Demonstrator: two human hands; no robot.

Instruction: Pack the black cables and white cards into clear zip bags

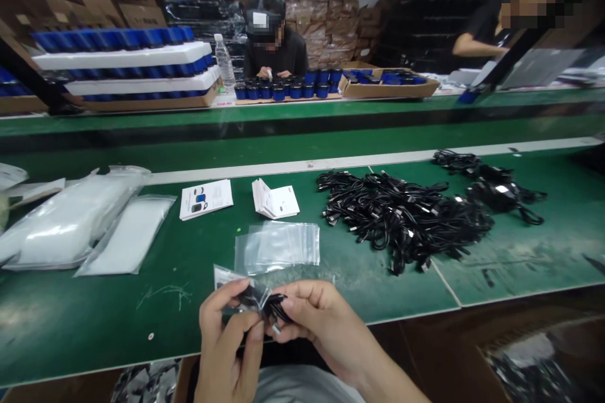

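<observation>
My left hand [227, 340] pinches a small clear plastic bag [225, 278] at the near edge of the green table [94, 321]. My right hand [314, 321] grips a coiled black cable [274, 310] at the bag's mouth; the cable sits partly inside the bag. Both hands are closed and meet over the table's front edge. Just beyond them lies a flat stack of empty clear zip bags [278, 245].
A large heap of black cables [401, 214] lies to the right, with smaller bundles [496, 186] further right. Two stacks of white leaflets [207, 198] [275, 199] sit mid-table. White packets [70, 220] lie at the left. Across the conveyor, two people work beside blue caps [283, 89].
</observation>
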